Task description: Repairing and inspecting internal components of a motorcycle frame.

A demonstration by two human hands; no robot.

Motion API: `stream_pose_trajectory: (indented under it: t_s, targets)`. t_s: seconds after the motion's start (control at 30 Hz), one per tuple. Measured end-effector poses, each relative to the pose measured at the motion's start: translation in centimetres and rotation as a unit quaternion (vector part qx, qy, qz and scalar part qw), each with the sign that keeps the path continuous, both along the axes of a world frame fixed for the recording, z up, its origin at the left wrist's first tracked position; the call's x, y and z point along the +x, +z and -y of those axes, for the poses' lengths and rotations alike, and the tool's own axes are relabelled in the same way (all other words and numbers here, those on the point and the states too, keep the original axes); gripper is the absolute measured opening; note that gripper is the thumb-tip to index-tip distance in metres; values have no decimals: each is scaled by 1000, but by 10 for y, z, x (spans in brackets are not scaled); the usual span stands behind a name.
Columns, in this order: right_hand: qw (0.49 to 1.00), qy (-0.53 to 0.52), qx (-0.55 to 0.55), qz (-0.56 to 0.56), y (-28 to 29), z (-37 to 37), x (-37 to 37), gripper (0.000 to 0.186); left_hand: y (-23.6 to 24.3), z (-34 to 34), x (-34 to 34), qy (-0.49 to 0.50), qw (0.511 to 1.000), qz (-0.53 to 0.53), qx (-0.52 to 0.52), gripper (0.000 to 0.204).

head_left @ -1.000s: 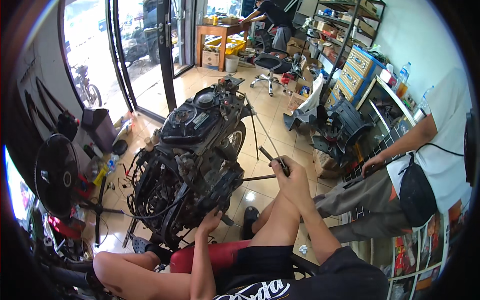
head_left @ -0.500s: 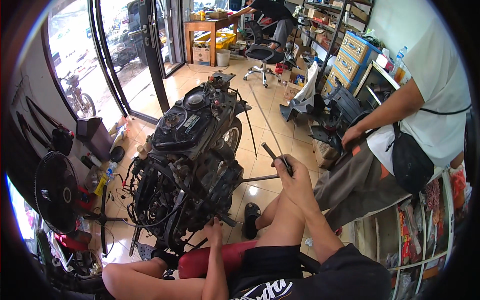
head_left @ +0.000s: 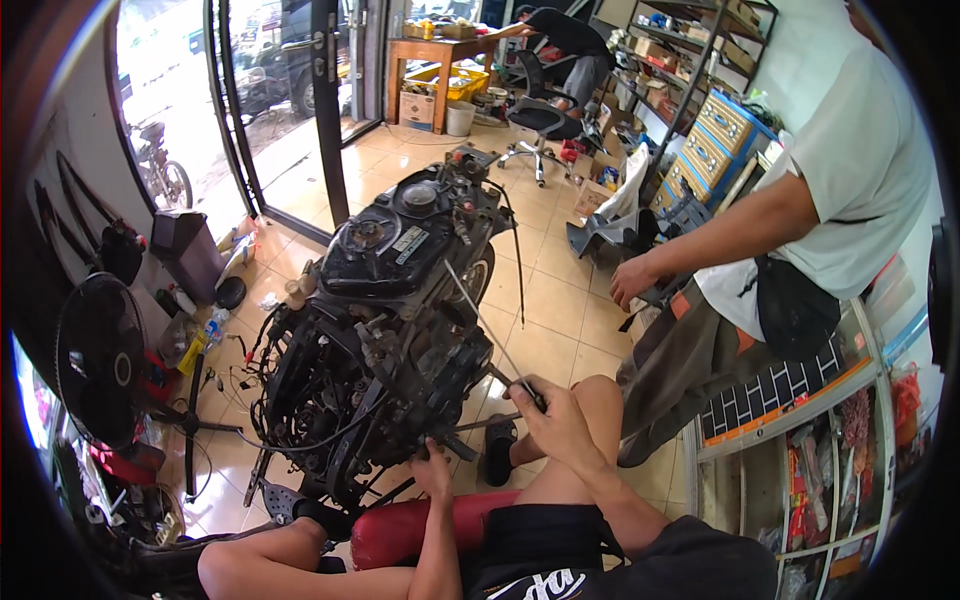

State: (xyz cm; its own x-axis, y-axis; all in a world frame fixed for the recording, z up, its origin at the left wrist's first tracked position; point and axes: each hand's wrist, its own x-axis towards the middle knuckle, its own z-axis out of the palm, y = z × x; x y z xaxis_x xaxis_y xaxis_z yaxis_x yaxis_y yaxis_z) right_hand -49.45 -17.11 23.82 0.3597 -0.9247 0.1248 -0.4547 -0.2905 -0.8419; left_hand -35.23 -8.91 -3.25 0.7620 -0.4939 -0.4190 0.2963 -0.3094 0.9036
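The partly stripped motorcycle (head_left: 390,260), its dark tank and engine exposed, stands before me. My right hand (head_left: 555,425) is closed around the dark handle of a long thin screwdriver (head_left: 485,325). Its shaft slants up and left, the tip appearing over the tank's right edge. A dark metal bar (head_left: 488,423) reaches from the lower engine toward this hand; whether I grip it too is unclear. My left hand (head_left: 432,470) is at the engine's lower rear, fingers pinched against a small part that I cannot make out.
A person (head_left: 850,200) stands close at my right, one arm reaching forward. Another person (head_left: 570,45) leans over a wooden table (head_left: 410,50) at the back. A black fan (head_left: 100,360) stands left, a glass cabinet (head_left: 790,440) right. A red cushion (head_left: 430,525) lies by my legs.
My right hand has come down and left, and the screwdriver's shaft now crosses in front of the motorcycle. My left hand stays at the engine. The person beside me has moved their hand left.
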Motion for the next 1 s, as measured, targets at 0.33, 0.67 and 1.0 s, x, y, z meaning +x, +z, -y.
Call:
stream_pose_trajectory:
  t_s: [0.33, 0.67, 1.0]
  targets:
    - [999, 22, 4, -32, -17, 2, 12, 34, -21, -8, 18, 74, 936, -337, -65, 42]
    - [998, 22, -46, -32, -2, 0, 29, 33, -52, -19, 26, 71, 859, -497, -97, 52]
    - [999, 7, -26, -34, -19, -2, 29, 37, -41, -8, 30, 125, 853, -491, -124, 48]
